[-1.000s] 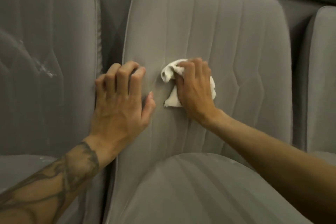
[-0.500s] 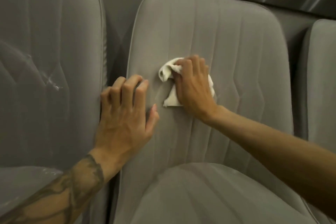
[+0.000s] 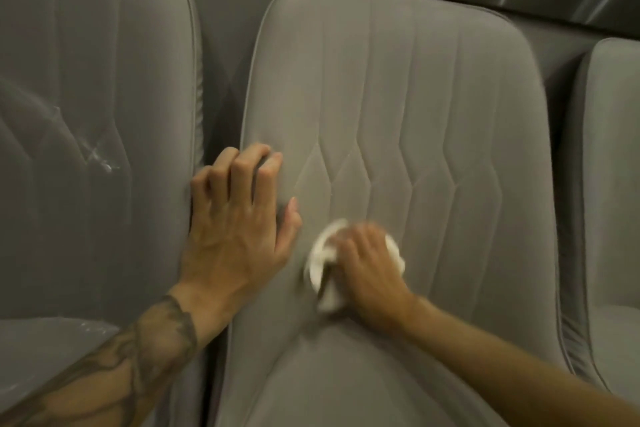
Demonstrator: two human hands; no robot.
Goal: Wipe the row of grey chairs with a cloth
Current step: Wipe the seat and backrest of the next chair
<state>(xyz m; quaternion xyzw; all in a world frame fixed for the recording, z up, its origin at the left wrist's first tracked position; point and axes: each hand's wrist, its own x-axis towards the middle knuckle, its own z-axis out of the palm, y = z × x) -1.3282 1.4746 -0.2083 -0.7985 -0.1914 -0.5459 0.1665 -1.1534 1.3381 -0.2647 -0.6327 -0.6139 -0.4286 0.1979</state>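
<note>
You have nothing to read here: no text, label, brand, number or sign can be made out anywhere in view.

**Two bare arms, one tattooed**

The left forearm is bare and carries a dark tattoo. Its curving, interlaced lines and shaded patches wrap round the arm and end in a pointed band just short of the wrist. The left hand is bare too, with knuckles and tendons showing on its back, and the thumb has a pale nail. The right forearm and right hand are bare, and the fingers are blurred.
</note>
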